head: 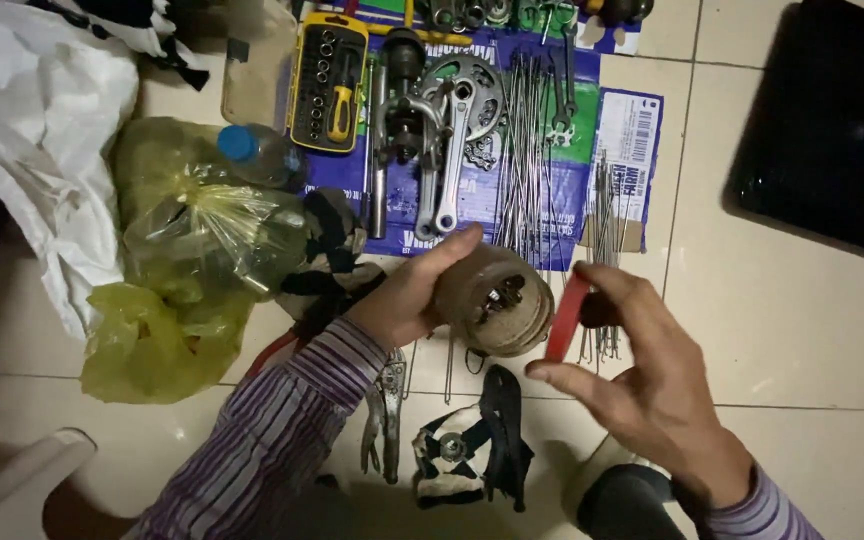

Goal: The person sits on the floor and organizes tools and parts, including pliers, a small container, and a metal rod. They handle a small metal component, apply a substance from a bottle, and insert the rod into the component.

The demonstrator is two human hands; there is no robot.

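Note:
My left hand [407, 295] grips a cloudy round jar [497, 300] tipped on its side, its mouth turned toward me; small metal parts show inside. My right hand [642, 375] holds the jar's red lid [566, 318] edge-on, just to the right of the jar's mouth and slightly apart from it. Both sleeves are striped purple. Below the jar on the tiled floor lie locking pliers [385, 415] and a black-and-white cloth with a metal part on it [467, 450].
A flattened blue cardboard box [592, 180] carries bicycle cranks [447, 150], a bundle of spokes [525, 150] and wrenches. A yellow socket set [329, 82] lies at top. Yellow plastic bags [182, 270], a water bottle [252, 152] and a white bag [37, 130] sit left. Black case [832, 130] at right.

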